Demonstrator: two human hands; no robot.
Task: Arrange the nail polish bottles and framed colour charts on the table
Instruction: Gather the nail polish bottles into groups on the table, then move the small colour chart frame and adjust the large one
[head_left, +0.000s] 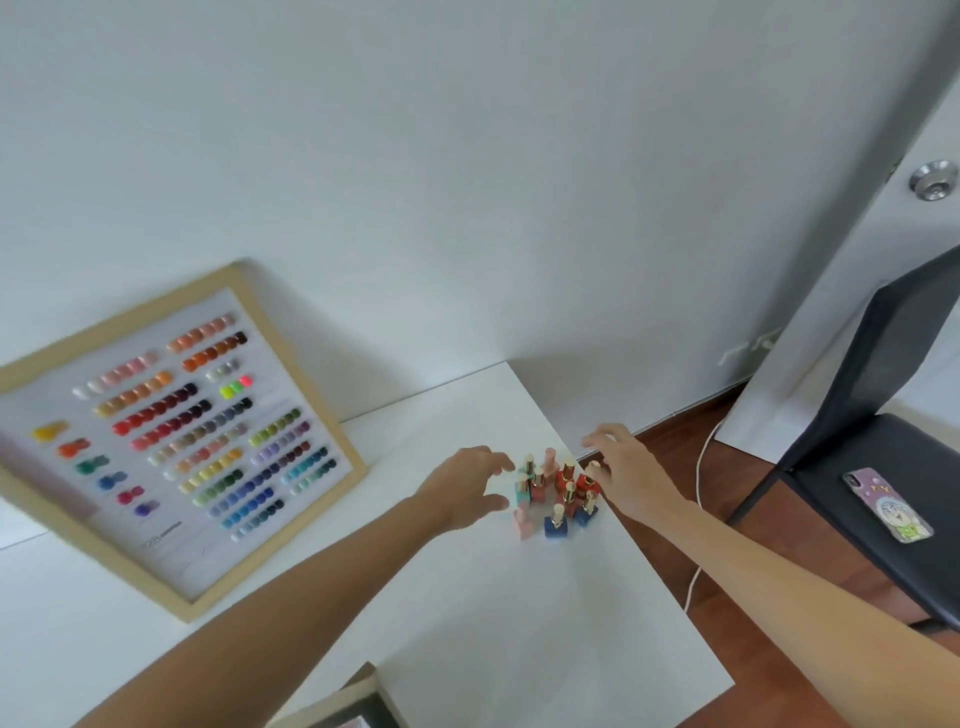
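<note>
Several nail polish bottles (557, 493) with gold caps stand in a tight cluster near the far right edge of the white table (467, 597); they are red, pink, teal and blue. My left hand (467, 486) hovers at the cluster's left side with fingers spread, close to the teal bottle. My right hand (621, 467) reaches in from the right, fingers apart, fingertips at a red bottle. Neither hand clearly grips anything. A wood-framed colour chart (171, 431) leans against the wall at the left. The corner of a second frame (343, 701) shows at the bottom edge.
The table's right edge runs just beside the bottles, with wooden floor (675, 519) below. A white cable (698, 519) trails along the floor. A black chair (857, 467) at the right carries a phone (888, 504) in a patterned case. A white wall stands behind.
</note>
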